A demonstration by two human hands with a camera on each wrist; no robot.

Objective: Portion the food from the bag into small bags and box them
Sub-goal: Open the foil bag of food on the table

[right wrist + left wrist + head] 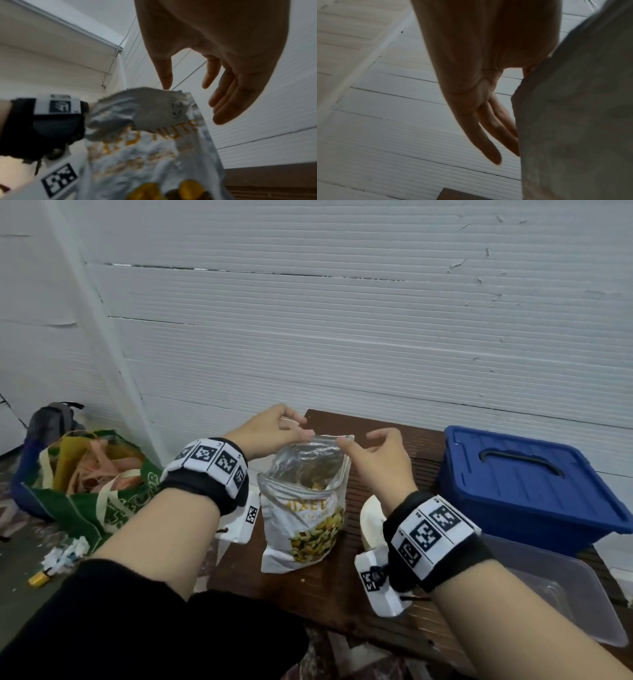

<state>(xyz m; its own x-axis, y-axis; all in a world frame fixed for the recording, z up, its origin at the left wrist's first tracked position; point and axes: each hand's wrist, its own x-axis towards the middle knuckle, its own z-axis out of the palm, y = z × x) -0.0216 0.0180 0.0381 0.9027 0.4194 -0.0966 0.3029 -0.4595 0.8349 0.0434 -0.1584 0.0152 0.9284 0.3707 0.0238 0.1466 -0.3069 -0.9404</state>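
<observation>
A white foil pouch printed with mixed nuts (308,522) stands upright with its mouth open on the dark brown wooden table (342,594), between the two wrists. The left hand (270,429) pinches the far left edge of the pouch's mouth between thumb and fingers, while the right hand (373,457) has its thumb on the right edge with the other fingers loosely spread and apart from the foil. A blue lidded plastic box (534,484) sits to the right on the table, with a clear plastic tub (561,587) just in front of it.
</observation>
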